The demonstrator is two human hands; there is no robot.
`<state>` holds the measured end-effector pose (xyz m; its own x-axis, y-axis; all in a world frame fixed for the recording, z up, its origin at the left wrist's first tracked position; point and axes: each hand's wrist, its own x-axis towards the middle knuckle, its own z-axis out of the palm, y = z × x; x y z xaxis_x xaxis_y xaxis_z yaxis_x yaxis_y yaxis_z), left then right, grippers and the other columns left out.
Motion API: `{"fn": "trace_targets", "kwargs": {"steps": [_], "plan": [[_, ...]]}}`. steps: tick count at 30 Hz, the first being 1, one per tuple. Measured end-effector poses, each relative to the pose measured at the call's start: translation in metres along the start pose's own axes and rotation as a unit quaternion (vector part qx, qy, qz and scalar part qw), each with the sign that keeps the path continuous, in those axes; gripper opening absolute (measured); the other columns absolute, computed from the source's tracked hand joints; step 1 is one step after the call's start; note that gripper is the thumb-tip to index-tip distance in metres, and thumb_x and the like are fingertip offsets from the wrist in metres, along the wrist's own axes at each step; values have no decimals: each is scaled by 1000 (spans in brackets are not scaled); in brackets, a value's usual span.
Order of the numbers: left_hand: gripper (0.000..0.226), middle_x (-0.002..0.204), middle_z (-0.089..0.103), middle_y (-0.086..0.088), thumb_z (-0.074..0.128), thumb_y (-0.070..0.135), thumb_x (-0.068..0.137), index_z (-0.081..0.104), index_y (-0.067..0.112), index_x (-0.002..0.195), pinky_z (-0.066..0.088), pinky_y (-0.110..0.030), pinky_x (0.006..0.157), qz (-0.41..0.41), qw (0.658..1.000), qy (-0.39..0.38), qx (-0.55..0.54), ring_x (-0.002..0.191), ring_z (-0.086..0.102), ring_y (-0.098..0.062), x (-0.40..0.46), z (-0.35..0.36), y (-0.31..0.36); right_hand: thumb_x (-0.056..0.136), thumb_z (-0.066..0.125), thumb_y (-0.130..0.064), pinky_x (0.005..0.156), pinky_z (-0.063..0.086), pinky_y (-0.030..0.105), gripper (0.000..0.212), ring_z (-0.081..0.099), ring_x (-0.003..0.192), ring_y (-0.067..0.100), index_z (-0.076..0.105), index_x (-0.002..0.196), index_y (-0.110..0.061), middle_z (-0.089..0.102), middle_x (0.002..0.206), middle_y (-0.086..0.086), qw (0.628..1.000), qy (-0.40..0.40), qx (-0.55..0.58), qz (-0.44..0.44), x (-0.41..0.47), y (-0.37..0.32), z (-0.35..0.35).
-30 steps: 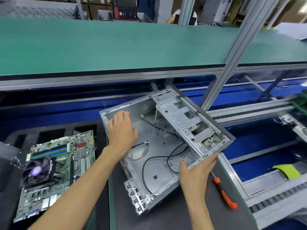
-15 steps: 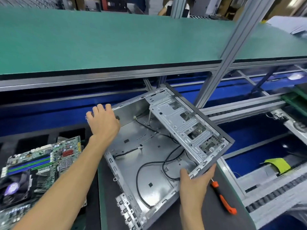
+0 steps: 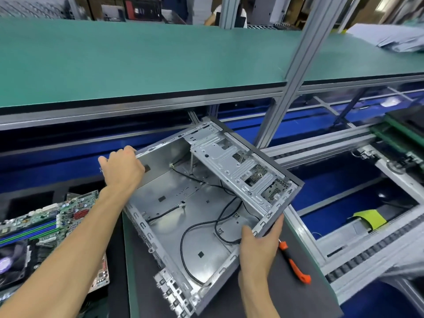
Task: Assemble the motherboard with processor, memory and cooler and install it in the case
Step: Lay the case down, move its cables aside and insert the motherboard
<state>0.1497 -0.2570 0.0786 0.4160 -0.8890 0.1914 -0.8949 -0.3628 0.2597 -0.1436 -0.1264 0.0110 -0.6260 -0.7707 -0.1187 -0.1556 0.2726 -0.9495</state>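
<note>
Case (image 3: 202, 228) gripped at two corners by both hands, open side up on the dark bench.

Motherboard (image 3: 46, 228), cooler and memory already fitted, lies just outside the left forearm. Left hand (image 3: 122, 168) is closed over the far wall's top edge; right hand (image 3: 259, 244) clamps the near corner under the drive cage, thumb inside. Loose black cables (image 3: 206, 226) cross the floor between the hands. Probably best to square the case flat and sweep those cables aside before lowering the board. Screwdriver (image 3: 294, 262) lies just right of the right hand.
</note>
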Motion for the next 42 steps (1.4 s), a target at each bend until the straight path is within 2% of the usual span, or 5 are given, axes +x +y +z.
{"fn": "trace_targets", "kwargs": {"steps": [8,16,23,37,42], "plan": [[20,88,69,-13,52,1,86,64,8,99,28,-42,86,-35,999,4,-4,86,59,-35,-24,-23,-10,91,64,2,121,31,47,90,40,144,26,18,161,-31,37,160,1,994,-74,81,-5,1,-41,-19],[23,94,69,-15,55,3,85,68,7,104,28,-42,80,-80,996,50,2,88,59,-36,-59,-32,-23,88,64,6,101,53,51,88,63,118,31,26,160,-27,50,151,4,986,-152,67,-17,44,-57,-20],[28,104,69,-16,54,6,86,67,7,110,34,-45,91,-136,989,55,2,99,59,-39,-80,-35,-6,87,63,8,48,47,15,85,55,53,0,31,159,-25,59,139,14,972,-229,49,-22,97,-68,-14],[22,90,69,-16,56,7,86,68,5,104,49,-42,72,-213,974,79,-2,77,60,-36,-140,-40,0,84,67,7,79,57,37,84,60,91,18,37,156,-23,59,141,13,939,-338,11,-65,148,-77,12],[16,91,69,-13,59,13,85,61,10,100,46,-41,68,-238,968,80,-13,81,62,-39,-156,-34,-6,84,66,7,55,52,27,88,55,65,16,33,158,-26,65,134,-2,926,-364,-17,-93,154,-80,19]]}}
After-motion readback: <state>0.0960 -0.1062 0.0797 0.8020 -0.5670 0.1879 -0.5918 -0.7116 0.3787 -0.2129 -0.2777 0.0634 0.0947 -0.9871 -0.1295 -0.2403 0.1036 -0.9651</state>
